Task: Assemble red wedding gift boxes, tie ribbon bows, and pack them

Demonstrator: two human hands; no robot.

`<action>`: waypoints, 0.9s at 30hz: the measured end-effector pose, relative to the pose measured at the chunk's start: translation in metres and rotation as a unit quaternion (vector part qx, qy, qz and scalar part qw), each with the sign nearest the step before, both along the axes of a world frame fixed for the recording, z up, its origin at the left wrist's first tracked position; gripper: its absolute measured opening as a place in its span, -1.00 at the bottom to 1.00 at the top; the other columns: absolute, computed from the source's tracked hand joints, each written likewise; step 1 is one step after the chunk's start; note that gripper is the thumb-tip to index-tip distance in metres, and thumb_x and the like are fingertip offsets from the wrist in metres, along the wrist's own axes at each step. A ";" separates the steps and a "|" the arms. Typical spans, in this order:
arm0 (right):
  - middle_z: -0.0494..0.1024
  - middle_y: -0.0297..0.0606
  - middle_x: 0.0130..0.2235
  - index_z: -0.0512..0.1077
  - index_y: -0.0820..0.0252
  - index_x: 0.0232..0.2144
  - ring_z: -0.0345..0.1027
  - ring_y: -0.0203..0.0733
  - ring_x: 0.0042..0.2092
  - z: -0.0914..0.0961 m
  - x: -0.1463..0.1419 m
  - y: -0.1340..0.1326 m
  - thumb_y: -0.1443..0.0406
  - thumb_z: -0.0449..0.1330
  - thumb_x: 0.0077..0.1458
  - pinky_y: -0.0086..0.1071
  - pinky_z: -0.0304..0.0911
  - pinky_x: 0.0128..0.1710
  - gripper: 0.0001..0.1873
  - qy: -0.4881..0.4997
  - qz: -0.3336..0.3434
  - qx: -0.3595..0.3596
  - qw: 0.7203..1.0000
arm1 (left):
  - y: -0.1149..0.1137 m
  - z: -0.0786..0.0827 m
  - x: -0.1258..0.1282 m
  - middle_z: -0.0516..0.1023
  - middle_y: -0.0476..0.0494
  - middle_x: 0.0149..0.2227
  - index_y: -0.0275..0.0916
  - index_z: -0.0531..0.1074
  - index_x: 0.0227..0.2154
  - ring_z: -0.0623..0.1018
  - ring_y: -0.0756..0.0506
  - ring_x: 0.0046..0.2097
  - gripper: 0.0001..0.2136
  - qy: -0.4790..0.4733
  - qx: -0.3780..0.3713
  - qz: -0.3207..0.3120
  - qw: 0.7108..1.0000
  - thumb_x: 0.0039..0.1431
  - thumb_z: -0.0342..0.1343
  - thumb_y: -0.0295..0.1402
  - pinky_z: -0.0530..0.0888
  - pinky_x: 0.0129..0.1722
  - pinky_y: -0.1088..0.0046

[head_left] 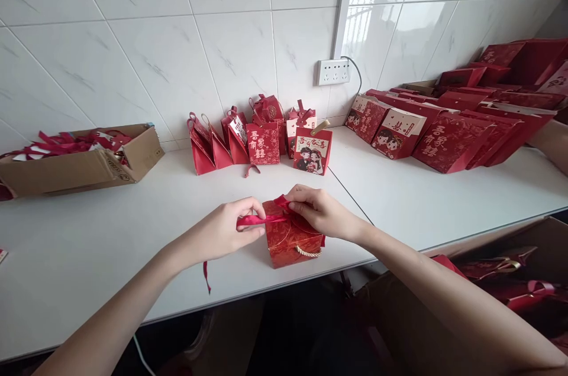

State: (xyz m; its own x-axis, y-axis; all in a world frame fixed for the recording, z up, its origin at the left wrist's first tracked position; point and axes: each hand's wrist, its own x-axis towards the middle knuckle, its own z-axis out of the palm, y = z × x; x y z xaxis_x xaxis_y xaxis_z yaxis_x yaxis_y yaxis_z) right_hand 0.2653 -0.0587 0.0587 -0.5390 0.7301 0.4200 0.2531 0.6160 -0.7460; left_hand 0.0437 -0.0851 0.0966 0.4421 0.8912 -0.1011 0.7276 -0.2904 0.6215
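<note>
A red patterned gift box [293, 249] with a twisted gold cord on its front side stands near the table's front edge, between my hands. My left hand [228, 228] is closed on a red ribbon [270, 219] to the left of the box, and the ribbon's loose end hangs below that hand. Over the top of the box, my right hand [317, 208] pinches another part of the same ribbon. Its fingers cover some of the box top, so the shape of the ribbon there is partly hidden.
Several finished-looking red gift boxes [265, 142] stand by the tiled wall. A cardboard box [80, 172] of ribbons and cards sits at left. Rows of red boxes [452, 142] fill the right, beside someone's arm [548, 139]. An open carton [550, 234] is below the table edge.
</note>
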 end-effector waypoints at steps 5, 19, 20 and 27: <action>0.48 -0.30 -0.38 0.33 0.18 -0.39 0.35 -0.26 -0.36 -0.007 -0.005 -0.001 0.36 0.07 0.11 -0.35 0.27 -0.30 -0.95 0.060 -0.037 -0.088 0.994 | -0.002 0.017 0.007 0.42 0.00 -0.33 -0.17 0.42 -0.41 0.38 0.03 -0.49 -0.77 0.078 0.133 -0.003 0.988 0.20 -0.04 -0.17 0.34 -0.48 0.50; 0.53 -0.38 -0.42 0.17 0.13 -0.34 0.37 -0.30 -0.41 -0.008 -0.007 -0.003 0.34 0.17 -0.04 -0.40 0.23 -0.39 -0.77 0.114 -0.022 -0.176 0.978 | 0.029 0.025 0.040 0.55 0.00 -0.33 -0.16 0.46 -0.37 0.50 -0.06 -0.35 -0.79 -0.049 0.114 -0.023 0.992 0.11 0.10 -0.13 0.40 -0.36 0.48; 0.54 -0.38 -0.43 0.15 0.12 -0.34 0.37 -0.30 -0.42 -0.009 -0.007 -0.003 0.34 0.18 -0.04 -0.40 0.23 -0.39 -0.75 0.118 -0.019 -0.180 0.976 | 0.032 0.022 0.041 0.55 -0.01 -0.31 -0.17 0.45 -0.37 0.51 -0.07 -0.31 -0.78 -0.067 0.110 -0.016 0.992 0.09 0.11 -0.13 0.40 -0.33 0.47; 0.53 -0.39 -0.45 0.14 0.11 -0.35 0.37 -0.28 -0.39 -0.013 -0.005 -0.004 0.30 0.26 -0.07 -0.41 0.24 -0.37 -0.67 0.172 -0.012 -0.216 0.961 | 0.042 -0.007 0.036 0.50 -0.05 -0.37 -0.20 0.41 -0.42 0.47 -0.08 -0.37 -0.80 -0.077 0.041 0.012 0.996 0.12 0.07 -0.17 0.38 -0.37 0.40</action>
State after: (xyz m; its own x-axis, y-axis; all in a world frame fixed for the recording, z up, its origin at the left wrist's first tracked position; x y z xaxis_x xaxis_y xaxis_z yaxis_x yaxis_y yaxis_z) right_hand 0.2600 -0.0631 0.0459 -0.4038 0.8868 0.2250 -0.0447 0.2265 -0.9730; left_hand 0.0795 -0.0429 0.0896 0.4254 0.9041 0.0393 0.6333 -0.3284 0.7007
